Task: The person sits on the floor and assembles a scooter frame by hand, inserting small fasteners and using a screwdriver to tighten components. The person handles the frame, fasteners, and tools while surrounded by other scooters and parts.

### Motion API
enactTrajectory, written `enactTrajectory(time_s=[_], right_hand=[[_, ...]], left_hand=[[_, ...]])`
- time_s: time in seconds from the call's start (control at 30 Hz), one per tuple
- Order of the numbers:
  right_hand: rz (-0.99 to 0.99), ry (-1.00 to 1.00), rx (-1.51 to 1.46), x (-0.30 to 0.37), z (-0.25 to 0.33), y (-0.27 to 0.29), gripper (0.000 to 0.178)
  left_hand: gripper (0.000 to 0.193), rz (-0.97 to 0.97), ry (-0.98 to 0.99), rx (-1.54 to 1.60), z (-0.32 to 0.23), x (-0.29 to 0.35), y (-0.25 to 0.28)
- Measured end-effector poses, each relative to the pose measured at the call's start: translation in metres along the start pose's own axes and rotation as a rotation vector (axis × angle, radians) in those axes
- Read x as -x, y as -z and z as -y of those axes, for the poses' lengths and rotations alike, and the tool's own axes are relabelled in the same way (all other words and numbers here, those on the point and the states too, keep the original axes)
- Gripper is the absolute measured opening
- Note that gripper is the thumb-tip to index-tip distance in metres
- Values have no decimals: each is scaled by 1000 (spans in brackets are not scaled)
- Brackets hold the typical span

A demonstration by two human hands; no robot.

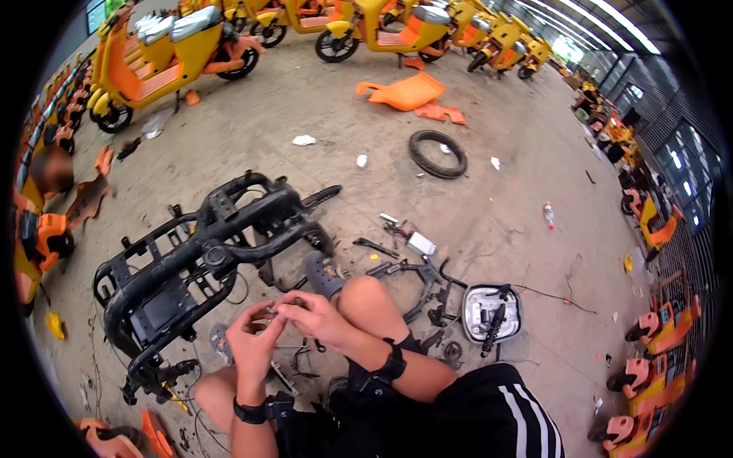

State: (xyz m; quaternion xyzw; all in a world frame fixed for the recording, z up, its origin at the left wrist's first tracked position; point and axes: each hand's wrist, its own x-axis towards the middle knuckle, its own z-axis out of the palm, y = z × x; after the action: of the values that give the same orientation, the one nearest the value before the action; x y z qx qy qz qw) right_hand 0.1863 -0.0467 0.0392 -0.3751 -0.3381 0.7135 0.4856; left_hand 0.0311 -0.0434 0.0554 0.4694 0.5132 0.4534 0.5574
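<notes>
My left hand (256, 336) and my right hand (319, 317) meet in front of my knees, fingertips pinched together. Small greyish bits show between the fingers, too small to name. Just beyond them lies a bare black scooter frame (217, 256) on its side, to the left. Under the hands, thin metal pieces and dark loose parts (305, 362) lie on the floor, partly hidden by my arms and legs.
To the right, a white tray (517, 327) holds a black shock absorber (495, 328). Black brackets (427, 278) and a silver box with wires (421, 243) lie nearby. Farther off are a tyre (420, 156), orange panels (405, 93), a plastic bottle (548, 217) and rows of yellow scooters (183, 69).
</notes>
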Motion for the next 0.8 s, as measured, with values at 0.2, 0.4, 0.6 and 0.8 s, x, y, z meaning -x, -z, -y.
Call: enactTrajectory(time_s=[0.2,0.4,0.6,0.8], right_hand=[[30,-31,-34,-12,-7,-14,18],[-79,-46,-70,-2,2,-10,20],[15,-60,-146,-9,-7,-13,24],[-148,12,-113,2,10,-32,30]], left_hand=[[31,-97,-106,-114,10,-3,18],[31,-34,-136,-228,3,-6,11],[34,-92,-238,-263,-6,1,19],[38,-188,-454,-367,-1,-2,35]])
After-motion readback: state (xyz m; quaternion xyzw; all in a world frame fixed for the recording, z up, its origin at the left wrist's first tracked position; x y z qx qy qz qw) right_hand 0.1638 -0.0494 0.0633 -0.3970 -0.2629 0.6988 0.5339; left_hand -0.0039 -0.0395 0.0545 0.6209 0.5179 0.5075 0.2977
